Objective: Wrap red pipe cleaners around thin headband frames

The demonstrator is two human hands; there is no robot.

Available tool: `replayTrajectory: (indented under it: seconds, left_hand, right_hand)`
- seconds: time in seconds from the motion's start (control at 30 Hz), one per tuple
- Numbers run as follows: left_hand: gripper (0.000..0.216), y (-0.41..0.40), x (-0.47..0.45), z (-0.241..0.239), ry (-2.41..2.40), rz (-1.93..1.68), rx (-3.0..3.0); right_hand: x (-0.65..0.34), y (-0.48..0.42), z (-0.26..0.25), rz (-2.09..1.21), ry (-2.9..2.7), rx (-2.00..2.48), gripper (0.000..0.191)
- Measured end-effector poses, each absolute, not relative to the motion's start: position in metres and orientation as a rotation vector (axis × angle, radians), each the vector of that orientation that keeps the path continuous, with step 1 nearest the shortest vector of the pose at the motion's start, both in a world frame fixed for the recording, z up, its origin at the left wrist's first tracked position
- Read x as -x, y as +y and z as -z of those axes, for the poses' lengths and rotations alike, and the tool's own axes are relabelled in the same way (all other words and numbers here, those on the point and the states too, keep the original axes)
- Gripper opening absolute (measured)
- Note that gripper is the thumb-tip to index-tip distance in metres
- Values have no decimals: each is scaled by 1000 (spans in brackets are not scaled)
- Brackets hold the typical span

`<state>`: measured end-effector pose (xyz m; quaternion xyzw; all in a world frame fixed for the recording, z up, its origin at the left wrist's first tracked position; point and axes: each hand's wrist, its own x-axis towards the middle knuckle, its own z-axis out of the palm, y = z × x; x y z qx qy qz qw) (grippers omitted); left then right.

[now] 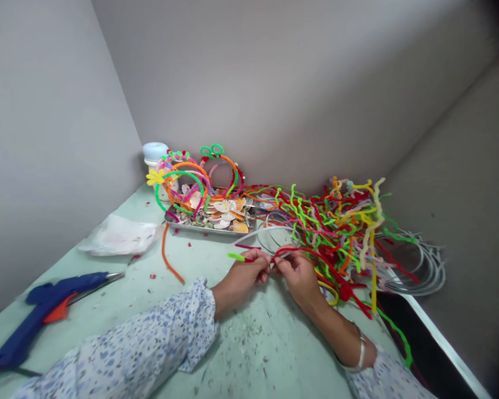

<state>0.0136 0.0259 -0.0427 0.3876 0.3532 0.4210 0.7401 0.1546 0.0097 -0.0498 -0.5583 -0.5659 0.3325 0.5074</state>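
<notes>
Near the middle of the table, my left hand (250, 268) pinches a red pipe cleaner (324, 257) close to its bright green tip (235, 257). My right hand (298, 276), fingers closed, grips the same red strand a short way to the right. From there the strand runs right, toward a red fuzzy ball (346, 291). A pale translucent strip (263, 231) arcs just behind both hands; whether the fingers also hold it, I cannot tell. The fingertips hide the spot between them.
Loose pipe cleaners (328, 221) are heaped behind and right of my hands, beside coiled clear tubing (424, 266). A metal tray (216, 230) holds shells, with pipe-cleaner headbands (187, 166) at it. At left lie a blue glue gun (29, 321) and a plastic bag (120, 235).
</notes>
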Motion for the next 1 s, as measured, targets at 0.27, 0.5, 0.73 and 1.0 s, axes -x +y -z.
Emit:
replayTrajectory:
  seconds: [0.27,0.5,0.73,1.0]
  left_hand:
    - [8,24,-14,47,836,-949,-1017]
    - [9,23,-13,44,853,-962,-1021]
    - [17,26,-14,42,810,-943,-827]
    - [19,26,-12,39,705,-894,-731]
  right_hand:
    - [-155,11,49,-800,-1368,1373,11]
    - [-158,12,53,-843,-1436,1465,19]
    - [-154,4,41,-746,-1430,1363,13]
    - [-151,4,37,-925,-1315,1208,16]
